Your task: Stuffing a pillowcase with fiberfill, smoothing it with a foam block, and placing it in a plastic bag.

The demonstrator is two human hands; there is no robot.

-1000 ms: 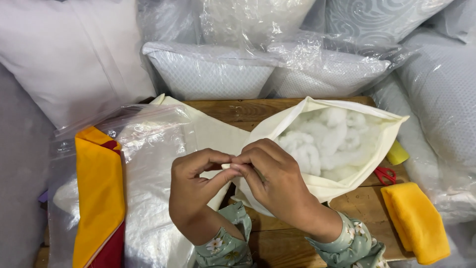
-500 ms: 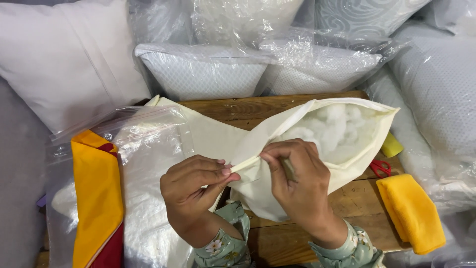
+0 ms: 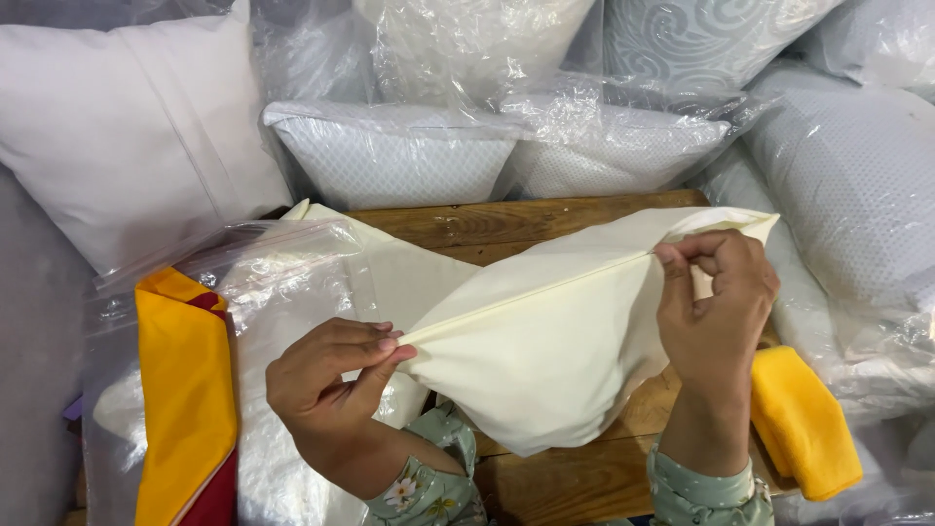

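A cream pillow cover (image 3: 545, 341) is held stretched above the wooden table (image 3: 545, 219). Its near corner is pinched by the left hand (image 3: 331, 385), and its far end is gripped between thumb and fingers of the right hand (image 3: 716, 302). A yellow cloth (image 3: 804, 419) lies beside the right wrist.

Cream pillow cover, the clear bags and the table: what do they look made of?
Cream pillow cover: looks like matte woven cloth, likely cotton or a blend; it creases softly and pulls taut between left hand and right hand.
Clear bags: thin glossy plastic film, crinkled with bright glare.
Table: brown wood with visible grain, a slight sheen, possibly varnished.
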